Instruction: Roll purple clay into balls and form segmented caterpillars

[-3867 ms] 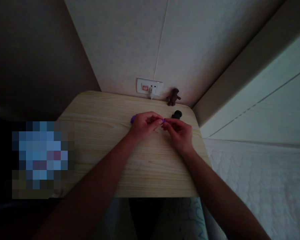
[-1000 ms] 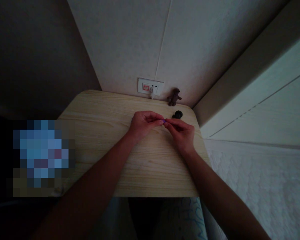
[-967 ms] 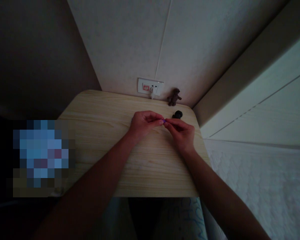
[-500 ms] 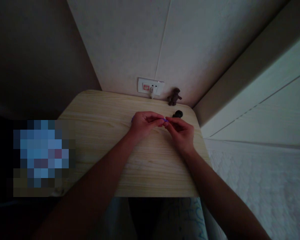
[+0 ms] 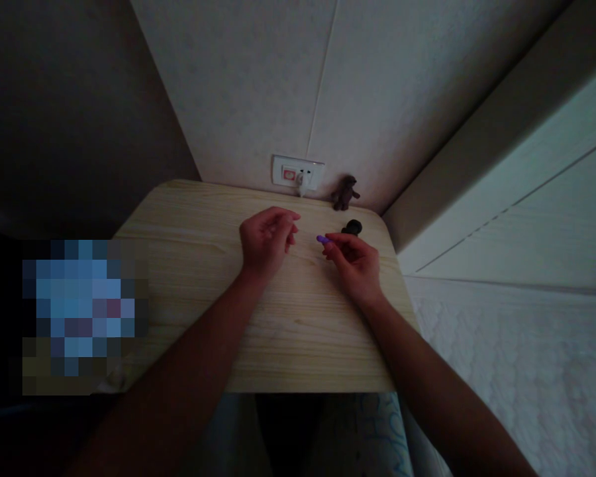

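Between the thumb and fingertips of my right hand (image 5: 353, 260) is a small elongated piece of purple modelling clay (image 5: 322, 239), its free end pointing left. My left hand (image 5: 267, 240) is apart from it, farther left over the table, with its fingers curled in and thumb against them. Whether anything is inside those fingers is hidden. The larger purple lump seen earlier is out of sight at the left hand's place. Just behind my right hand lies a small black figure (image 5: 352, 228) with a round flat top.
A brown bear-shaped figure (image 5: 345, 193) stands at the back of the wooden table (image 5: 208, 225), near the wall. Left of it is a wall socket (image 5: 289, 173) with a white plug. A pale quilted surface (image 5: 516, 371) lies to the right. A blurred patch covers the left side.
My left hand has let go of the small purple clay and moved left, fingers curling. My right hand stays almost in place and keeps the clay, which now shows as a short roll.
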The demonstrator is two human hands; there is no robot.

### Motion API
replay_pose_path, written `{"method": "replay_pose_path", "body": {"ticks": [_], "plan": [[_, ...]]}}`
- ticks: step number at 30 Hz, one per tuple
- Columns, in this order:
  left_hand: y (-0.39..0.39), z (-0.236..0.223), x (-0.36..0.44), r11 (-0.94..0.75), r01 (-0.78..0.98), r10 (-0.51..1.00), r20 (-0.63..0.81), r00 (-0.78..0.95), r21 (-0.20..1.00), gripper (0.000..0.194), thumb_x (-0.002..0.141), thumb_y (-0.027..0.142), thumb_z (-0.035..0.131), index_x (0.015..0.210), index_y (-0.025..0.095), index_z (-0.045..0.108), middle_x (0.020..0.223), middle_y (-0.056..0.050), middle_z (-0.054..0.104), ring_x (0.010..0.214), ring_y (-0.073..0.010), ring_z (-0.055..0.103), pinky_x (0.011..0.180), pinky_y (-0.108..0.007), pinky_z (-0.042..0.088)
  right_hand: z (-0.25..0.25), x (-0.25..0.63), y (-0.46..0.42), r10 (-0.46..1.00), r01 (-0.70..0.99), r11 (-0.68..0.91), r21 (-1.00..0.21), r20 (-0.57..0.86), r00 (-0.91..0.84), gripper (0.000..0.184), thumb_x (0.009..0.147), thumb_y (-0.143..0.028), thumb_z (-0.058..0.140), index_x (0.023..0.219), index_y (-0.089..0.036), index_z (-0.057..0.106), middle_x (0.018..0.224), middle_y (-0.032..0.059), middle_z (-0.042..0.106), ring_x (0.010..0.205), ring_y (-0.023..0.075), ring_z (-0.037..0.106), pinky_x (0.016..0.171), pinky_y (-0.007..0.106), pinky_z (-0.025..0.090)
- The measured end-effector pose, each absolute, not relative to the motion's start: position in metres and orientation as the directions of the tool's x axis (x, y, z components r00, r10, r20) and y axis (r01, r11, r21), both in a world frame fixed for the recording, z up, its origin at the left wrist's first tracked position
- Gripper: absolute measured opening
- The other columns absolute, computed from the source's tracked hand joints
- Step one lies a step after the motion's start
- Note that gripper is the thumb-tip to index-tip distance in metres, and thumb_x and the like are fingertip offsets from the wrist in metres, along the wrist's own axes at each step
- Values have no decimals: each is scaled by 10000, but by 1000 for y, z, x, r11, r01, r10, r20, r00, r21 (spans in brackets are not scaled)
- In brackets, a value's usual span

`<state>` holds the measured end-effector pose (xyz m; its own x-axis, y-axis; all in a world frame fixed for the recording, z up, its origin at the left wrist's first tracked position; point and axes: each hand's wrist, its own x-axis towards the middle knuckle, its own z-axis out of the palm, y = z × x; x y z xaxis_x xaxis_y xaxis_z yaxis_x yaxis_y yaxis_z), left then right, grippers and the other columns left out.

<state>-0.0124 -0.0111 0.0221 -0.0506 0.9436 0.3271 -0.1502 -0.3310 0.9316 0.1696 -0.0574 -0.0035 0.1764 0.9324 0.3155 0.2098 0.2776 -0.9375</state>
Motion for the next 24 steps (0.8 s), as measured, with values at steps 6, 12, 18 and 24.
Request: {"method": "replay_pose_path", "body": {"ticks": [6, 12, 18, 24], "plan": [[11, 16, -37, -343, 392, 842, 464, -276, 854, 233, 778, 162, 602, 962, 189, 741, 945, -52, 724, 863, -191, 659, 837, -325, 543, -13, 168, -57, 959, 423, 259, -869, 282, -8, 268, 872, -443, 775, 999, -207, 779, 850, 57, 805, 725, 176, 732, 675, 308, 601], [14, 10, -38, -121, 767, 985, 170, 17, 630, 437, 741, 238, 729, 1172, 164, 731, 1224, -177, 701, 1160, -375, 651, 1059, -549, 512, -6, 166, -59, 918, 622, 371, -689, 371, -137, 115, 917, -294, 736, 962, -203, 791, 934, 76, 799, 842, 204, 718, 776, 349, 575], [5, 12, -32, -286, 667, 958, 198, 206, 688, 455, 820, 155, 680, 1275, 160, 672, 1311, -135, 716, 1227, -291, 668, 1123, -431, 505, -9, 165, -57, 927, 589, 336, -735, 370, -67, 241, 919, -353, 749, 1102, -199, 783, 955, 80, 784, 819, 200, 701, 760, 355, 582], [2, 7, -18, -415, 338, 882, 283, 377, 845, 411, 896, 280, 625, 1288, 163, 657, 1336, -118, 725, 1219, -258, 678, 1115, -412, 511, -7, 167, -58, 901, 440, 364, -821, 431, 58, 452, 979, -365, 660, 1416, -255, 635, 1249, 116, 724, 835, 164, 701, 719, 320, 621]]}}
